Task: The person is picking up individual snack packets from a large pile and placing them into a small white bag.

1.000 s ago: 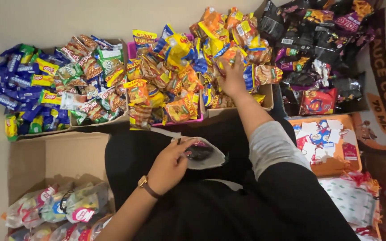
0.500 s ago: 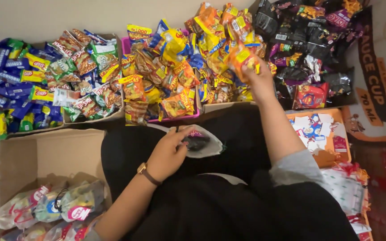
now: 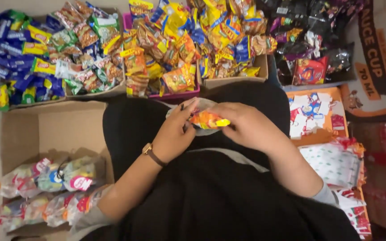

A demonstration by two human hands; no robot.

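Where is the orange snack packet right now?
In the head view, the orange snack packet sits at centre frame, held by the right hand at the mouth of the clear plastic bag that the left hand holds.

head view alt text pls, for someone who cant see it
Seen from above, a seated person's right hand pushes an orange and yellow snack packet into a small clear bag held open by the left hand. Boxes of colourful snack packets line the top, and a cardboard box of filled bags sits at lower left.
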